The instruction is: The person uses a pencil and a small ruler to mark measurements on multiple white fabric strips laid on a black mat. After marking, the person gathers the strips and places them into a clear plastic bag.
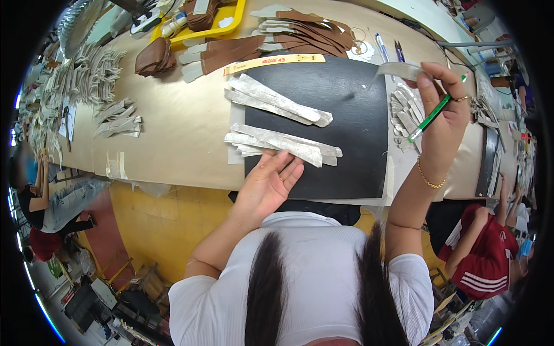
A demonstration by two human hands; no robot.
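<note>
My left hand (271, 179) rests palm up at the front edge of the black mat (358, 127), fingertips at the lower pile of pale strips (277, 140); its fingers are stretched out. A second pile of whitish strips (271, 99) lies just beyond it. Raised over the mat's right side, my right hand (445, 109) pinches one thin, curved pale strip (398, 70) between thumb and finger. A green pencil (430, 119) is also tucked in that hand, slanting across the fingers.
Brown leather pieces (231, 55), a yellow tray (228, 29) and a yellow ruler (277, 62) lie along the far side. Pens (382, 47) are at the back right. More strips (404, 109) lie right of the mat, with bundles (95, 75) far left. A person in red (485, 254) sits at right.
</note>
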